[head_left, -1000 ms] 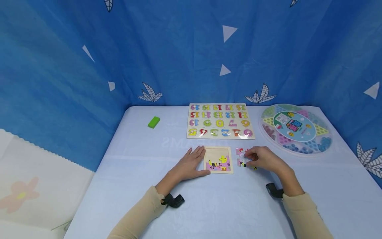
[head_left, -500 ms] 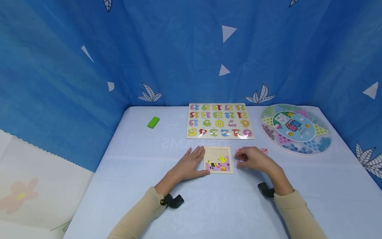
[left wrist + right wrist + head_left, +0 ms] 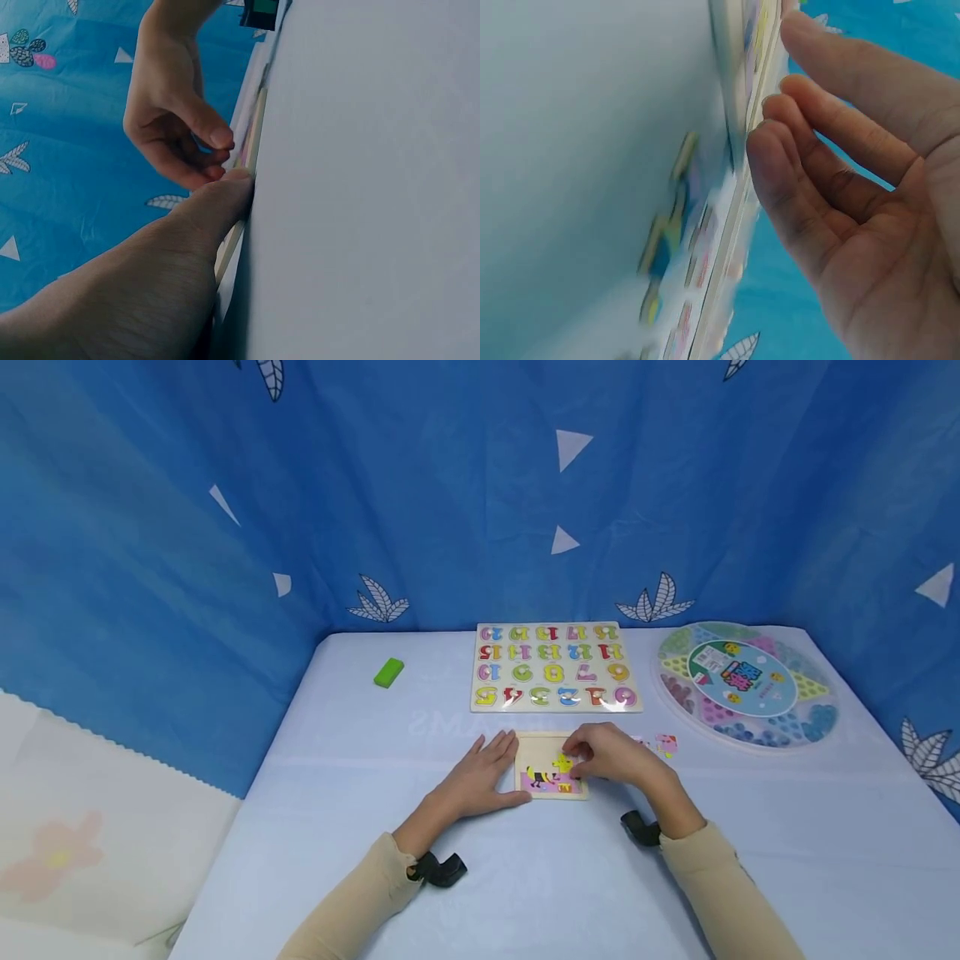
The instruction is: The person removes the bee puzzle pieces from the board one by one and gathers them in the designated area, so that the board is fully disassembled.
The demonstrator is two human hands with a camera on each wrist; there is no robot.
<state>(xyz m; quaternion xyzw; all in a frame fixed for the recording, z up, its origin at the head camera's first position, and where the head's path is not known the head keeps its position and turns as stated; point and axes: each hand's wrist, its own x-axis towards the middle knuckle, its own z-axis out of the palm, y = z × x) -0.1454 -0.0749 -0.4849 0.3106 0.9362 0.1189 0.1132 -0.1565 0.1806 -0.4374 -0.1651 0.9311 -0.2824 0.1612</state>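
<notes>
In the head view my left hand (image 3: 480,778) lies flat beside a small wooden puzzle frame (image 3: 528,743), its fingers and thumb at the frame's left edge. A pink and yellow animal picture (image 3: 542,780) fills the lower part; bare wood shows above. Over the frame's right side is my right hand (image 3: 611,753), thumb and forefinger bent down near the yellow head. I cannot tell whether a piece is between these fingertips. From the left wrist, the left thumb (image 3: 221,196) rests along the frame's edge. Loose puzzle pieces (image 3: 660,247) lie below the right hand in its wrist view.
Behind the frame lies a number puzzle board (image 3: 555,668). To its right is a round, clear-lidded box (image 3: 742,681) with coloured beads. A green block (image 3: 388,672) sits at the back left. A loose pink piece (image 3: 666,743) lies right of the right hand.
My right hand has moved left from above the loose pieces to the frame's right side, uncovering a pink piece. The left hand has stayed at the frame's left edge.
</notes>
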